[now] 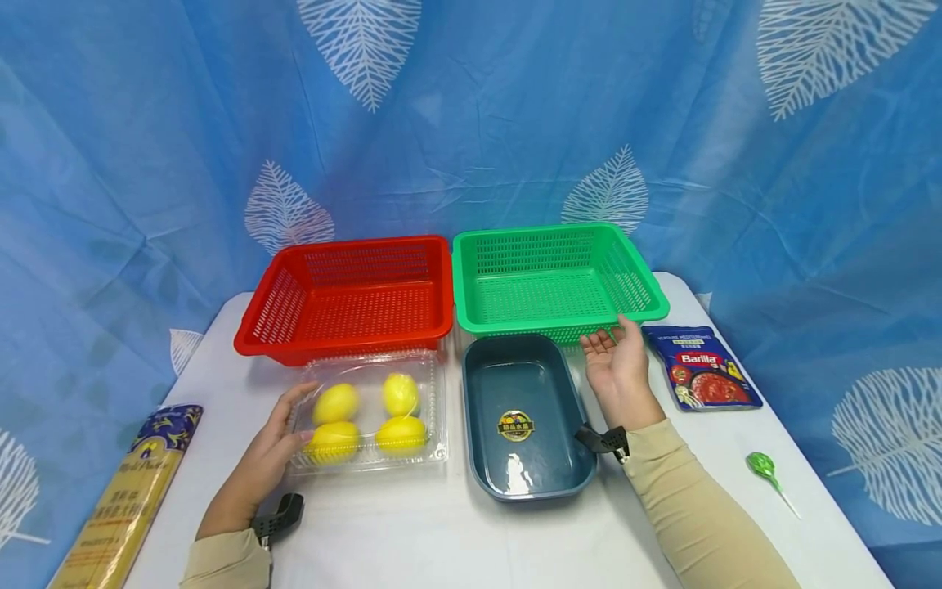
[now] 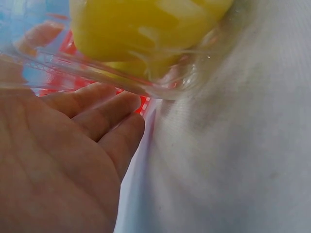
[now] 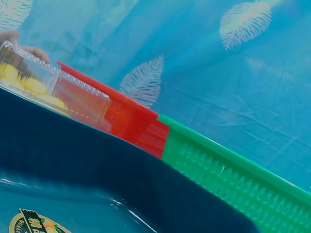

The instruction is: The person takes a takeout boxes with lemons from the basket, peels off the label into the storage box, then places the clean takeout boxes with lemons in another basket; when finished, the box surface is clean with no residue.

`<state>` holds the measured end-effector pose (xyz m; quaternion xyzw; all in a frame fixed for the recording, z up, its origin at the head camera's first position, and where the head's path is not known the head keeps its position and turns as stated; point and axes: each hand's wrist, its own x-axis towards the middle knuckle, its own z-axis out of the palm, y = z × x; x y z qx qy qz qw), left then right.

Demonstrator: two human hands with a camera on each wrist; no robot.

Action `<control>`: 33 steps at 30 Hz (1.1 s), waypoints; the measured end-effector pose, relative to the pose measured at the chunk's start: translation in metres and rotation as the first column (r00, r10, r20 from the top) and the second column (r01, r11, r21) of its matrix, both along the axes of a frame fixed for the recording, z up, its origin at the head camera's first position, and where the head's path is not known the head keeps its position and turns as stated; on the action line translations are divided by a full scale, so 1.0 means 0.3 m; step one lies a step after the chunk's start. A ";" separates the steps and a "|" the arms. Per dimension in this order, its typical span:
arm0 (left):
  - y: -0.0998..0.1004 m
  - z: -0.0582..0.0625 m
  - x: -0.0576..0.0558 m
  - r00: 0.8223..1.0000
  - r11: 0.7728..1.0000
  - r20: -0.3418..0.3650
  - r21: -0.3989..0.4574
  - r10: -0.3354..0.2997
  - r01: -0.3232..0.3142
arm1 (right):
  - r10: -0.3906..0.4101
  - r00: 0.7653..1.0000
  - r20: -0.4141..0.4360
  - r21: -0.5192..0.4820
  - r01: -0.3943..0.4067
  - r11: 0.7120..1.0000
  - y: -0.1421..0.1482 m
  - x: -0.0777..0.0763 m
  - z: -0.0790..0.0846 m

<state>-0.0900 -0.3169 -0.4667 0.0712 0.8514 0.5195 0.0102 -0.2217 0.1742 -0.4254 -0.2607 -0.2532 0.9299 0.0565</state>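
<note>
My left hand (image 1: 261, 462) grips the left side of a clear plastic clamshell box (image 1: 434, 409). Inside are several yellow lemons (image 1: 337, 402). In the left wrist view, fingers (image 2: 109, 114) lie along the box's lower edge, and another digit shows through the plastic. To the box's right is a dark blue rectangular tray (image 1: 508, 376) with a round label on its bottom. My right hand (image 1: 620, 372), palm turned up and fingers loosely bent, holds nothing beside that tray. Its fingertips overlap the front rim of a green basket (image 1: 559, 327); the right wrist view does not show this hand.
A red basket (image 1: 342, 348) stands behind the clamshell box, next to the green one. At the right lie a blue Barilla pouch (image 1: 702, 368) and a green-wrapped lollipop (image 1: 763, 466). A spaghetti pack (image 1: 128, 507) lies along the left edge. Behind hangs a blue leaf-patterned curtain (image 1: 500, 123).
</note>
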 end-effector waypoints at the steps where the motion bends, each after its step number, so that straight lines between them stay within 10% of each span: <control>1: 0.001 0.001 0.000 1.000 1.000 0.006 -0.001 0.003 -0.003 | -0.012 1.000 -0.007 0.001 0.013 1.000 0.000 0.001 -0.001; 33: 0.002 -0.002 -0.004 1.000 1.000 0.016 0.011 0.008 -0.008 | -0.032 0.992 -0.118 -0.135 0.016 0.991 -0.007 -0.016 -0.032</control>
